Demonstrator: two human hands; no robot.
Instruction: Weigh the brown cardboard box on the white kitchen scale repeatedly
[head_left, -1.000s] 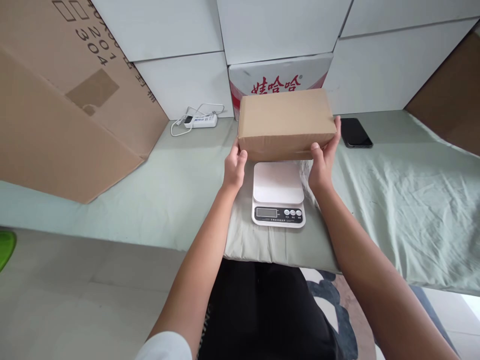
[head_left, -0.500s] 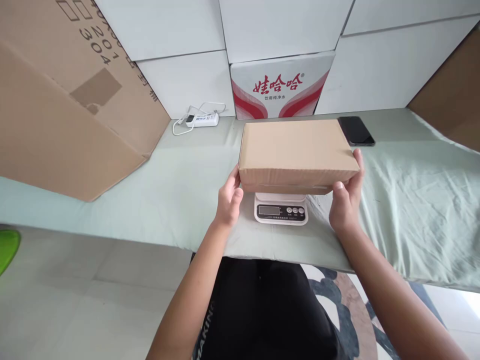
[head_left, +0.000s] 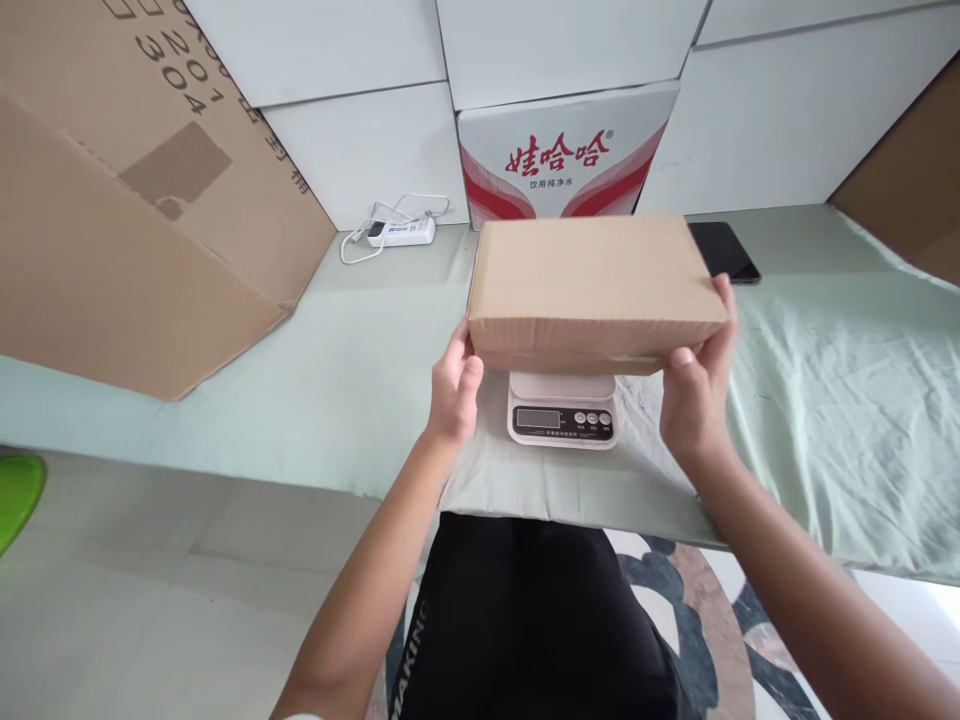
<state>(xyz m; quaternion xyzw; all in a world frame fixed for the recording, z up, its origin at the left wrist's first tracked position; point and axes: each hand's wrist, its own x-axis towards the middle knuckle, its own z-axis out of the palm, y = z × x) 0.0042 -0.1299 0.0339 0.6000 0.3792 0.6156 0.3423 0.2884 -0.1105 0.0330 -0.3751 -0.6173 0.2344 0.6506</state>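
Observation:
Both hands grip a closed brown cardboard box (head_left: 592,275) by its short ends. My left hand (head_left: 455,385) closes on its near left corner, thumb up front and fingers partly hidden behind the end. At the near right corner my right hand (head_left: 697,385) holds on, thumb at the lower front edge and fingers along the side. Below the box is a white kitchen scale (head_left: 562,428) with a small display and several round buttons; the box hides most of its platform. The box appears lifted off the scale.
A black phone (head_left: 726,252) lies behind the box on the right. A white power strip (head_left: 403,232) with a cable lies at the back left. White cartons (head_left: 360,150) line the back, one with red lettering. A large brown carton (head_left: 165,260) stands at left on the green cloth (head_left: 337,400).
The box has risen in both hands and moved slightly away from me, showing more of the scale's platform. Its right end covers more of the phone. The camera view has shifted a little.

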